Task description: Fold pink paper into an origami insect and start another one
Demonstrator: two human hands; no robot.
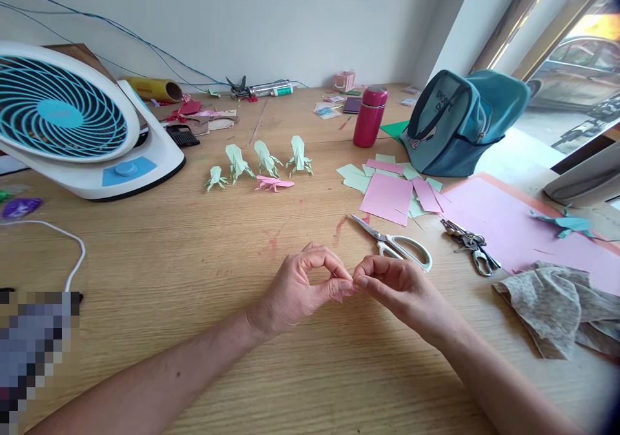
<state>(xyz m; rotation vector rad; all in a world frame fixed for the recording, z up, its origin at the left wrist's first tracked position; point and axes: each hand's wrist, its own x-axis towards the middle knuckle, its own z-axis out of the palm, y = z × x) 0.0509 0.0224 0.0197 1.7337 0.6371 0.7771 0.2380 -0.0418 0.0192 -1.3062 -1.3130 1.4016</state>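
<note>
Over the front middle of the table, my left hand [305,286] pinches a small piece of folded pink paper [341,294] between thumb and fingertips. My right hand [394,286] grips the same paper from the other side, its thumb and forefinger pressed together. Most of the paper is hidden behind the fingers, so its shape is unclear. Just beyond my right hand lie scissors [387,238] with white handles. Farther back stand several pale green folded-paper insects [265,159], with a pink folded-paper insect [274,183] in front of them.
Pink and green paper sheets [387,196] lie right of centre, near a red bottle [371,117] and a teal backpack [453,125]. Keys [472,244] and a grey cloth [557,306] are at right. A white fan [87,125] stands at left.
</note>
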